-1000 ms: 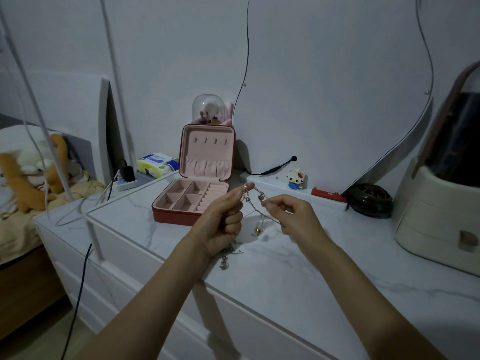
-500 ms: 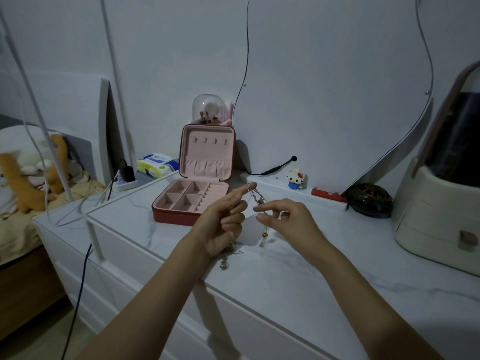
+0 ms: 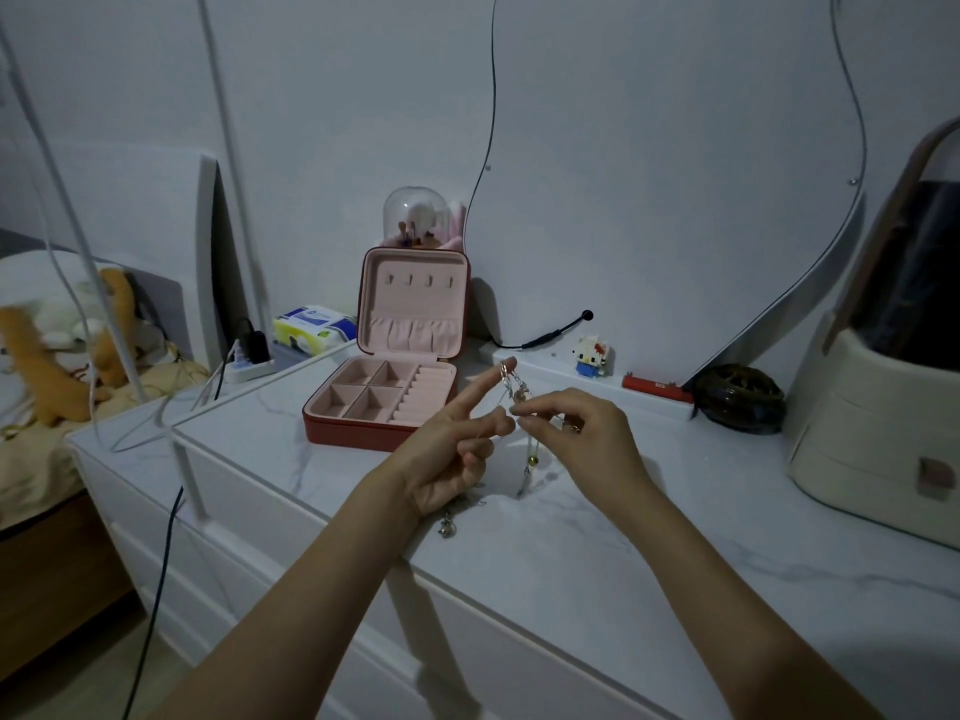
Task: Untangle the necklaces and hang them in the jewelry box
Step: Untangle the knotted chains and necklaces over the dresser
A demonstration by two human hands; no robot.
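Both hands, left (image 3: pixel 449 449) and right (image 3: pixel 582 433), pinch the tangled necklaces (image 3: pixel 519 402) above the marble top (image 3: pixel 675 537).

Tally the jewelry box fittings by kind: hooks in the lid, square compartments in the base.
Hooks in the jewelry box lid: 4
Square compartments in the base: 4
Total: 8

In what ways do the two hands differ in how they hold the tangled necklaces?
The left hand raises a straight index finger with a ring of the thin tangled metal necklaces looped near its tip; the right hand pinches the chains with curled fingers. The left sits nearer the open pink jewelry box. Both are above the white marble top.
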